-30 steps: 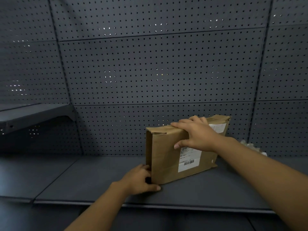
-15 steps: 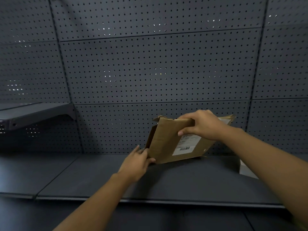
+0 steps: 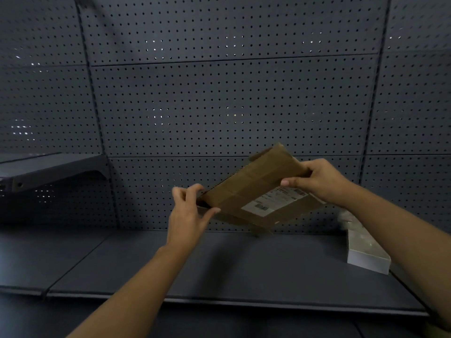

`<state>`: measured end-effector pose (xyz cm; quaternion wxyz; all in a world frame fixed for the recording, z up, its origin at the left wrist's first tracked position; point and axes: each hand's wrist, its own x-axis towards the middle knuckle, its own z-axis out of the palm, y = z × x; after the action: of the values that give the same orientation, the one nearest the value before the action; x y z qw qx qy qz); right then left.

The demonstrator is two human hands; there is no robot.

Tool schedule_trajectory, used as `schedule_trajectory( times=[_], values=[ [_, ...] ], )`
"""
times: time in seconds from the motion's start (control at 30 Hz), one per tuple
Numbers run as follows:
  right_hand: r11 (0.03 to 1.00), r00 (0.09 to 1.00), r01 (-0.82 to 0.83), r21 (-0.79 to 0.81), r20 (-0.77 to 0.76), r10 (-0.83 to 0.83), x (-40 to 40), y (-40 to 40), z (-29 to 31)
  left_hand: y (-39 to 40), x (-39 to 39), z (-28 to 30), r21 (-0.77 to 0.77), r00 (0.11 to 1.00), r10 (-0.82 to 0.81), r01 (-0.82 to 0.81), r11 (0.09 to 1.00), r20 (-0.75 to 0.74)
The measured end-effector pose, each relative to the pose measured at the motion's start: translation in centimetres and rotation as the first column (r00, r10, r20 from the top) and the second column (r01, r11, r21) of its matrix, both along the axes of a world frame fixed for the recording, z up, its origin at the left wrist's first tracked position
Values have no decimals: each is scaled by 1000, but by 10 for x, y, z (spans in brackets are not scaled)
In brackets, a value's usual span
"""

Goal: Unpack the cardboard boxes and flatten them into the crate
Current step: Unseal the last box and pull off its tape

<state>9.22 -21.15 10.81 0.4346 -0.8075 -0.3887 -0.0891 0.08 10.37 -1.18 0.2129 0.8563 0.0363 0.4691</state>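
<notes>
Both hands hold a tilted cardboard box above the shelf: right hand fingers grasping its upper end, left hand pinching its lower corner.

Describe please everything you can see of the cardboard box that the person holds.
The cardboard box is flat, brown and plain, with tape bands across its face and a white shipping label with a barcode. It is tilted, its far corner raised, and held in the air above the dark shelf, touching nothing else. The right hand grips its upper right edge; the left hand pinches its lower left end, which looks open.
</notes>
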Motion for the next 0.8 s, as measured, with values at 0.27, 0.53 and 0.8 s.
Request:
schedule_trajectory(
  times=[0.27,0.53,0.8],
  values=[
    [997,996,-14,80,-87,21,2,-18,-8,-2,10,29,132,997,-34,44,990,-76],
    [938,987,103,330,-153,-54,5,-24,-40,-5,-3,57,431,983,-54,-28,902,177],
    [841,964,235,487,-230,-136,2,-15,-44,-13,-17,88,454,974,-196,126,882,111]
  ],
)
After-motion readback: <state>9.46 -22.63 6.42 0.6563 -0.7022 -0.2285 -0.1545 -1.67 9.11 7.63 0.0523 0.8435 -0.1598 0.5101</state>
